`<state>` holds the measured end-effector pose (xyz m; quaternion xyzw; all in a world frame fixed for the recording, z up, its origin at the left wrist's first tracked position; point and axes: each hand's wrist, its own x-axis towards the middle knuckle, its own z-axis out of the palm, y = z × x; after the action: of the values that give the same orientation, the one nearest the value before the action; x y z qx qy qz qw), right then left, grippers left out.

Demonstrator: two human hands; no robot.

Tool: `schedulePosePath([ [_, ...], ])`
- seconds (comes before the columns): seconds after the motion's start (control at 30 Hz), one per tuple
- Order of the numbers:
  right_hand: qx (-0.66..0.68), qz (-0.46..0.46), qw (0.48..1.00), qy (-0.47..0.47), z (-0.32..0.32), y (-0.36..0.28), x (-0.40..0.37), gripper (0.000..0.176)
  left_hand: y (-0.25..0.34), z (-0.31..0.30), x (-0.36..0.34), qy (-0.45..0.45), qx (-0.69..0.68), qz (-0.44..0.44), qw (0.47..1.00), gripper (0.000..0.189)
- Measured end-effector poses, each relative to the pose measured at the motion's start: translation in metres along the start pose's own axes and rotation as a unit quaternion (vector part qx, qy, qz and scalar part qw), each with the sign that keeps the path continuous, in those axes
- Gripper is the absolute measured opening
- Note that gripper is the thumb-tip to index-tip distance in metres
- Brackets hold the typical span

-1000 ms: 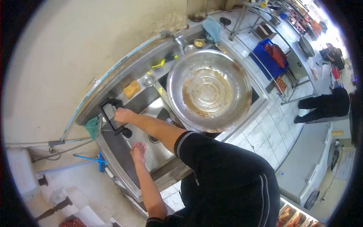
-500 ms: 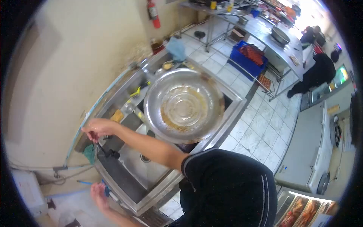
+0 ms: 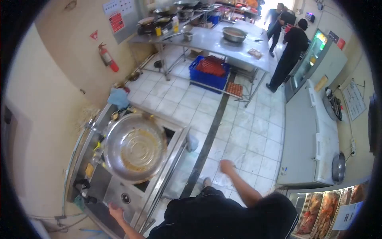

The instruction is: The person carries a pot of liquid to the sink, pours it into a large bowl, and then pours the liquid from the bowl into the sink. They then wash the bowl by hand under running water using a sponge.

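Note:
My right hand (image 3: 227, 166) hangs over the tiled floor, right of the sink unit, its fingers curled in and no object showing in it. Low on the left, my left hand (image 3: 115, 210) is over the near edge of the sink basin (image 3: 115, 192); motion blur hides how its fingers are set. A large, wide steel bowl (image 3: 137, 147) rests on the sink unit with brownish liquid residue inside. Black faucet handles (image 3: 84, 191) stand at the left of the basin. A yellow sponge (image 3: 89, 170) lies on the ledge behind them.
Ahead is a steel table (image 3: 207, 42) with a metal bowl (image 3: 234, 34) on it and a blue crate (image 3: 209, 73) below. A person in black (image 3: 288, 53) stands beyond it. White chest freezers (image 3: 302, 139) line the right side, with a lit food display (image 3: 324, 211) at lower right.
The view has swung right, so the bowl and sink now sit further left. My right hand has left the faucet area and moved out over the floor. My left hand is now at the basin's near edge.

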<state>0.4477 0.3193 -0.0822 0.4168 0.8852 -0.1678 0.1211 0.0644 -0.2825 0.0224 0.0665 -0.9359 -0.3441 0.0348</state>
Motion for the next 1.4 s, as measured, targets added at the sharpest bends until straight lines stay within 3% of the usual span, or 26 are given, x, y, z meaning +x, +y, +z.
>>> schedulePosePath([
  [0.03, -0.085, -0.141, 0.984, -0.07, -0.058, 0.075, -0.013, 0.018, 0.026, 0.018, -0.018, -0.016, -0.085, -0.053, 0.995, 0.025],
  [0.1, 0.145, 0.031, 0.985, -0.086, -0.159, 0.144, -0.03, 0.019, 0.086, 0.042, -0.032, -0.048, 0.031, -0.093, 0.994, 0.027],
  [0.13, 0.253, 0.114, 0.958, -0.064, -0.21, 0.179, -0.038, 0.02, 0.08, 0.056, -0.018, -0.079, -0.081, -0.09, 0.989, 0.028],
  [0.17, 0.178, 0.043, 0.98, 0.072, -0.232, 0.22, -0.037, 0.024, 0.064, 0.076, 0.004, -0.055, -0.077, 0.045, 0.995, 0.026],
  [0.2, 0.329, 0.169, 0.922, 0.111, -0.303, 0.203, -0.058, 0.027, 0.101, 0.081, -0.004, -0.032, -0.152, 0.085, 0.984, 0.026],
  [0.27, 0.388, 0.132, 0.896, 0.17, -0.408, 0.181, -0.084, 0.028, 0.181, 0.076, -0.005, -0.047, -0.23, 0.114, 0.965, 0.027],
  [0.37, 0.516, -0.046, 0.827, 0.22, -0.475, 0.187, -0.099, 0.031, 0.263, 0.067, 0.031, -0.173, -0.15, 0.153, 0.961, 0.026],
  [0.53, 0.538, -0.488, 0.665, 0.173, -0.462, 0.243, -0.059, 0.022, 0.485, 0.103, -0.02, -0.392, -0.405, 0.185, 0.805, 0.045],
  [0.6, 0.534, -0.116, 0.772, 0.325, -0.374, 0.31, 0.009, 0.039, 0.516, 0.189, 0.01, -0.517, -0.541, 0.195, 0.634, 0.062],
  [0.63, 0.423, 0.113, 0.829, 0.349, -0.306, 0.348, 0.044, 0.05, 0.53, 0.265, 0.027, -0.591, -0.646, 0.124, 0.467, 0.057],
  [0.67, 0.29, 0.272, 0.863, 0.31, -0.223, 0.38, 0.062, 0.063, 0.559, 0.318, 0.03, -0.63, -0.623, 0.016, 0.463, 0.055],
  [0.7, 0.149, 0.364, 0.899, 0.193, -0.133, 0.398, 0.064, 0.075, 0.586, 0.408, 0.033, -0.541, -0.381, 0.209, 0.72, 0.061],
  [0.73, 0.035, 0.383, 0.922, -0.046, -0.098, 0.381, 0.036, 0.077, 0.612, 0.498, 0.036, -0.406, -0.042, 0.338, 0.848, 0.068],
  [0.77, -0.076, 0.312, 0.907, -0.274, -0.062, 0.363, 0.007, 0.079, 0.672, 0.488, -0.033, -0.363, 0.169, 0.419, 0.815, 0.072],
  [0.8, 0.246, 0.386, 0.88, -0.124, -0.051, 0.324, -0.023, 0.067, 0.734, 0.474, -0.105, -0.302, 0.361, 0.497, 0.729, 0.075],
  [0.83, 0.54, 0.394, 0.742, 0.039, -0.051, 0.276, -0.054, 0.058, 0.743, 0.536, -0.117, -0.398, 0.297, 0.603, 0.624, 0.071],
  [0.87, 0.615, 0.408, 0.671, 0.075, -0.046, 0.251, -0.045, 0.056, 0.755, 0.593, -0.153, -0.548, 0.011, 0.583, 0.6, 0.073],
  [0.9, 0.61, 0.436, 0.658, 0.059, -0.043, 0.238, -0.02, 0.054, 0.799, 0.576, -0.213, -0.748, -0.146, 0.361, 0.538, 0.057],
  [0.93, 0.6, 0.458, 0.655, 0.039, -0.042, 0.232, 0.004, 0.051, 0.822, 0.572, -0.251, -0.788, -0.172, 0.333, 0.488, 0.051],
  [0.97, 0.594, 0.469, 0.653, 0.027, -0.043, 0.229, 0.029, 0.049, 0.84, 0.561, -0.288, -0.707, -0.091, 0.434, 0.551, 0.048],
  [1.03, 0.593, 0.478, 0.647, 0.021, -0.053, 0.236, 0.078, 0.045, 0.85, 0.585, -0.336, -0.458, 0.121, 0.798, 0.373, 0.047],
  [1.1, 0.596, 0.484, 0.64, 0.025, -0.057, 0.251, 0.119, 0.041, 0.831, 0.642, -0.369, -0.588, 0.075, 0.786, 0.174, 0.048],
  [1.17, 0.594, 0.484, 0.642, 0.024, -0.058, 0.271, 0.152, 0.036, 0.842, 0.637, -0.372, -0.789, 0.07, 0.586, 0.172, 0.048],
  [1.27, 0.591, 0.473, 0.654, 0.028, -0.065, 0.316, 0.202, 0.03, 0.835, 0.694, -0.347, -0.782, 0.116, 0.571, 0.222, 0.048],
  [1.33, 0.572, 0.461, 0.678, 0.029, -0.062, 0.353, 0.237, 0.026, 0.864, 0.711, -0.305, -0.686, 0.19, 0.616, 0.338, 0.048],
  [1.4, 0.437, 0.395, 0.808, 0.029, -0.05, 0.412, 0.276, 0.021, 0.88, 0.74, -0.254, -0.651, 0.185, 0.558, 0.48, 0.045],
])
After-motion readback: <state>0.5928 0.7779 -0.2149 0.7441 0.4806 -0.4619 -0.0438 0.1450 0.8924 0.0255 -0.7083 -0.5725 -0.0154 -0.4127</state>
